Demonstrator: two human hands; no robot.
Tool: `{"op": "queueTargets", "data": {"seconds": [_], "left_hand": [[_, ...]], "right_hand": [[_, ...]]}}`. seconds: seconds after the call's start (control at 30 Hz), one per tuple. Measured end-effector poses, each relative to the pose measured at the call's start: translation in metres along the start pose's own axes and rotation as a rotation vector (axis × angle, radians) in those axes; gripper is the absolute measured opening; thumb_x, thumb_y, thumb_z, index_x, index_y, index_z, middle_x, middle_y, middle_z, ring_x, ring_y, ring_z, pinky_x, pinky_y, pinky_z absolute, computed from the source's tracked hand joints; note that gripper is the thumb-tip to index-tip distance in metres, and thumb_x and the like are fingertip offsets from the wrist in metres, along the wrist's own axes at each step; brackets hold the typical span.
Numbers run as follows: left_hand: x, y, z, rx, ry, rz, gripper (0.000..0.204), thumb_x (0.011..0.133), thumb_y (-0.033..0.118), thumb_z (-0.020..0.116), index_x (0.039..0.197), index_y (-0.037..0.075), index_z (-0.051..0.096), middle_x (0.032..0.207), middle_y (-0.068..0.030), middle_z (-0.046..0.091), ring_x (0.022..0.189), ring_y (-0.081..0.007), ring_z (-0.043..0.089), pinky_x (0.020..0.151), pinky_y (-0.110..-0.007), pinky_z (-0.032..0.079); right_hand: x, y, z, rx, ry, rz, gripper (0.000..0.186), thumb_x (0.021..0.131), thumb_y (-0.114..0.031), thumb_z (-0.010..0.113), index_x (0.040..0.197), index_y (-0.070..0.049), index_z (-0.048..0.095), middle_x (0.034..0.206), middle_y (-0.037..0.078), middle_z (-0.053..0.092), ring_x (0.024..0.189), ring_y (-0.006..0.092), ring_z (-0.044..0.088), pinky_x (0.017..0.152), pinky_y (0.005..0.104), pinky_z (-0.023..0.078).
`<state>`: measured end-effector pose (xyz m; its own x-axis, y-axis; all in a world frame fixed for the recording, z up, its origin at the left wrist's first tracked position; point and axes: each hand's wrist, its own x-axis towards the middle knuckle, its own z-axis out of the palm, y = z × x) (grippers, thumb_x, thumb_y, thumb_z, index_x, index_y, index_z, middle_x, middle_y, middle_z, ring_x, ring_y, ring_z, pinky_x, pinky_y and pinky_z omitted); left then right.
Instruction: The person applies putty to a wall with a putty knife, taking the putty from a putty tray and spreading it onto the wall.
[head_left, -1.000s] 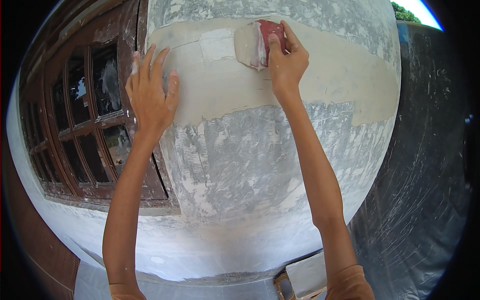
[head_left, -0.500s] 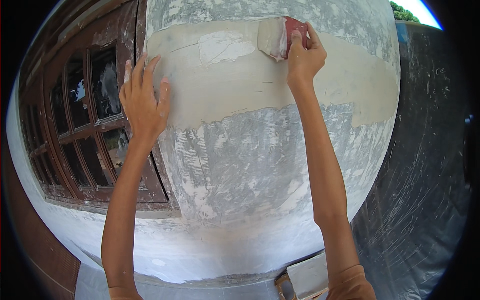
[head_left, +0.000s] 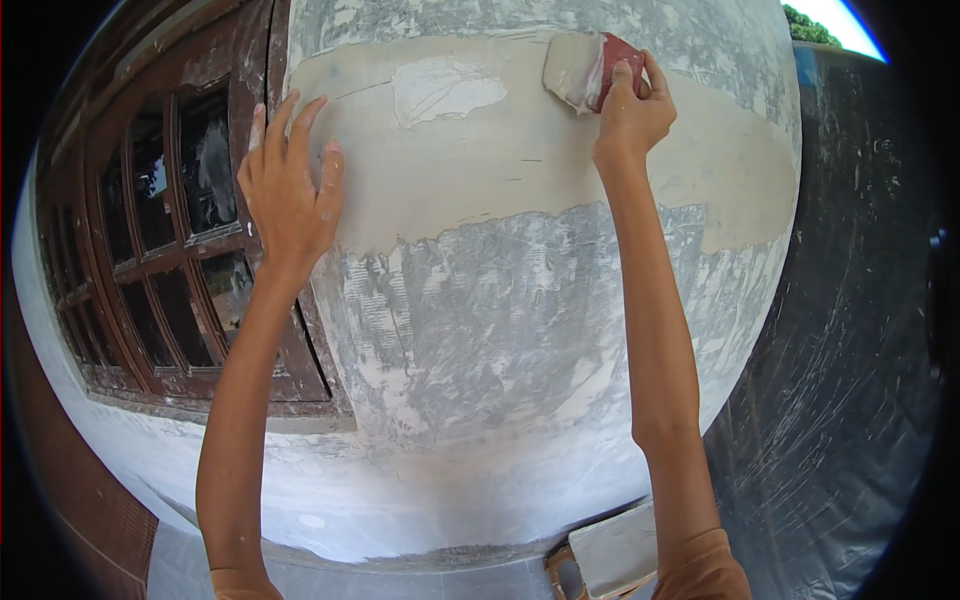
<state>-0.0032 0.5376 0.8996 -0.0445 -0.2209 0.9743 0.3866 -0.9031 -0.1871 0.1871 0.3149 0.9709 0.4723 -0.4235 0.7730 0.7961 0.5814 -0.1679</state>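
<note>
My right hand (head_left: 637, 110) grips a red putty scraper (head_left: 622, 62) against the upper part of the wall (head_left: 480, 320). Pale putty coats the left part of the scraper's blade. Around and below it runs a broad band of smooth beige putty (head_left: 450, 180), with a whiter patch (head_left: 445, 92) toward its upper left. My left hand (head_left: 290, 195), fingers spread and tips smeared white, is held at the band's left end beside the window frame; whether the palm touches the wall cannot be seen.
At the left is a brown wooden window (head_left: 170, 230) with dark panes. A black plastic sheet (head_left: 840, 300) hangs along the right side. Down on the grey floor, near my right forearm, lies a pale flat board (head_left: 615, 550). Rough grey-white plaster continues below the putty band.
My right hand has moved a short way right along the wall with the scraper. The left hand stays in nearly the same place, fingers still spread.
</note>
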Motion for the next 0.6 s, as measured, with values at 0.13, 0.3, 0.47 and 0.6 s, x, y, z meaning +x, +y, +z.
{"op": "queueTargets", "data": {"seconds": [0.13, 0.3, 0.47, 0.6], "left_hand": [[0.002, 0.004, 0.007, 0.003, 0.021, -0.019, 0.046, 0.099, 0.038, 0.046, 0.14, 0.018, 0.051, 0.151, -0.0061, 0.042, 0.146, -0.0338, 0.028, 0.114, -0.051, 0.02], [0.002, 0.019, 0.009, -0.038, -0.001, -0.026, 0.046, 0.099, 0.038, 0.046, 0.14, 0.019, 0.051, 0.151, -0.0061, 0.042, 0.145, -0.034, 0.028, 0.114, -0.051, 0.02], [0.004, 0.003, 0.001, 0.011, 0.019, 0.014, 0.047, 0.099, 0.039, 0.045, 0.142, 0.019, 0.05, 0.152, -0.0063, 0.041, 0.146, -0.0345, 0.027, 0.113, -0.052, 0.02], [0.006, 0.0, 0.004, -0.007, 0.038, 0.0, 0.047, 0.096, 0.035, 0.051, 0.14, 0.02, 0.052, 0.151, -0.0087, 0.042, 0.144, -0.0367, 0.027, 0.112, -0.053, 0.02]], "right_hand": [[-0.023, -0.01, 0.017, 0.051, -0.138, 0.039, 0.041, 0.093, -0.004, 0.063, 0.133, 0.004, 0.055, 0.087, 0.007, 0.071, 0.069, 0.0058, 0.058, 0.063, 0.0203, 0.049], [-0.057, 0.002, 0.051, -0.199, -0.388, -0.066, 0.039, 0.09, -0.009, 0.067, 0.128, -0.001, 0.062, 0.084, 0.009, 0.073, 0.067, 0.0074, 0.058, 0.065, 0.0241, 0.048], [-0.003, 0.003, -0.001, -0.065, -0.021, -0.049, 0.037, 0.093, -0.004, 0.063, 0.13, 0.002, 0.059, 0.087, 0.007, 0.072, 0.069, 0.007, 0.06, 0.064, 0.0217, 0.049], [-0.028, -0.009, 0.009, 0.039, -0.173, 0.008, 0.038, 0.093, -0.004, 0.062, 0.131, 0.001, 0.058, 0.093, 0.007, 0.072, 0.073, 0.006, 0.061, 0.065, 0.0203, 0.049]]}}
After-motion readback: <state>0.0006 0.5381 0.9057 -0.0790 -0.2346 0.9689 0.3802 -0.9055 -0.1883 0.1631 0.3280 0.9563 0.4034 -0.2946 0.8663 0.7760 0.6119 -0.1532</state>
